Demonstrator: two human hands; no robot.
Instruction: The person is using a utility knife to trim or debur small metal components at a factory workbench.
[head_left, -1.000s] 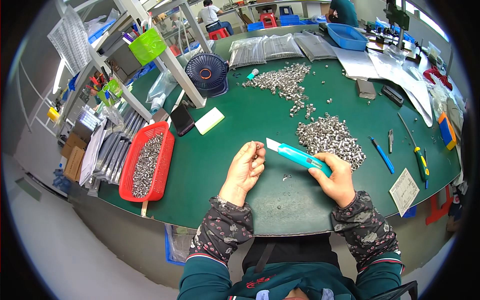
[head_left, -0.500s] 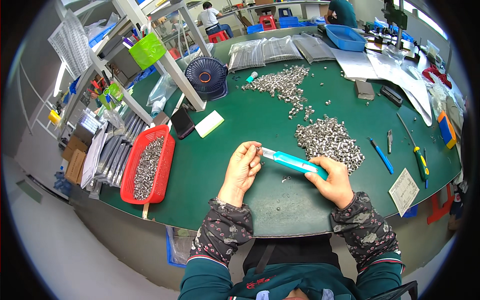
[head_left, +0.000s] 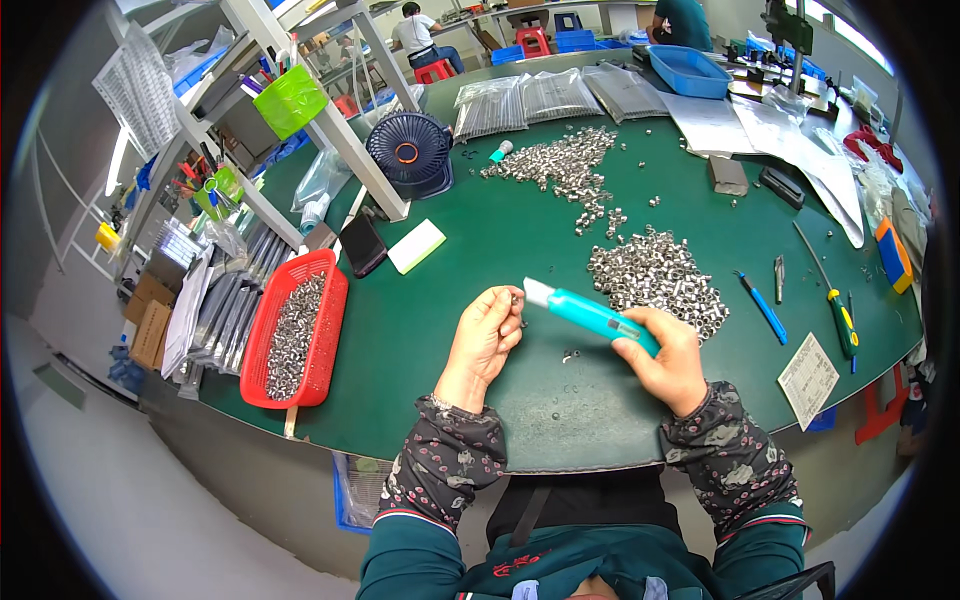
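Note:
My left hand [head_left: 482, 340] pinches a small metal ring [head_left: 516, 299] between thumb and fingers, mostly hidden by them. My right hand [head_left: 664, 358] is wrapped round a turquoise utility knife [head_left: 588, 313], its pale blade pointing left and up, close to my left fingertips but apart from them. Just beyond my right hand lies a heap of short metal rings [head_left: 655, 283]. A second, looser spread of the same rings [head_left: 560, 165] lies farther back. A few tiny scraps [head_left: 570, 356] are on the green table between my hands.
A red basket [head_left: 334, 340] of metal parts stands at the left edge. Behind it are a phone [head_left: 362, 245], a white-green pad [head_left: 417, 246] and a dark fan [head_left: 411, 150]. To the right lie a blue pen-like tool [head_left: 764, 310], a screwdriver [head_left: 841, 325] and a printed card [head_left: 808, 381].
The knife's blade end has lifted up and away from the ring in my left hand, and the knife has turned slightly. My left hand stays nearly in place.

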